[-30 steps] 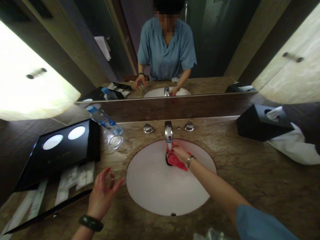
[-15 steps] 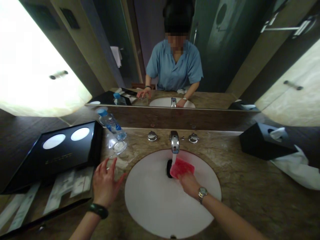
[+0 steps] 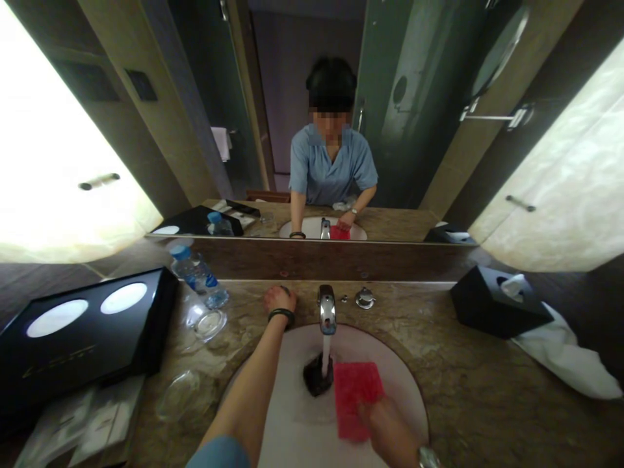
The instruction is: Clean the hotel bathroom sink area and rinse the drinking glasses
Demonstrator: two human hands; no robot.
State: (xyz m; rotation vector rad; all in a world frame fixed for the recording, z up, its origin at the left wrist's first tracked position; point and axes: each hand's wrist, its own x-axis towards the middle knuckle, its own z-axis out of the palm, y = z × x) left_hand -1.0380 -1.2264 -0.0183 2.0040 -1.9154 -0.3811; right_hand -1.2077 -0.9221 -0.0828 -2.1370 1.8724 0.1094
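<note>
- Head view: left hand (image 3: 279,299) reaches across the stone table (image 3: 468,390), fingers curled over the left tap knob, which it hides.
- Right hand (image 3: 390,429) is low in the white sink basin (image 3: 292,416), fingers closed on the near edge of a red cloth (image 3: 355,393).
- The red cloth lies flat in the basin, just right of the drain (image 3: 316,377) and beside the water stream from the chrome faucet (image 3: 326,309).
- The right tap knob (image 3: 364,298) is untouched.
- Left of the basin: a plastic water bottle (image 3: 197,276) lying tilted, a glass (image 3: 207,323) near it, and a black tray (image 3: 82,338).
- Right of the basin: a black tissue box (image 3: 492,302) with white cloth (image 3: 560,357) beside it.
- The mirror (image 3: 312,130) behind the table reflects the person.
</note>
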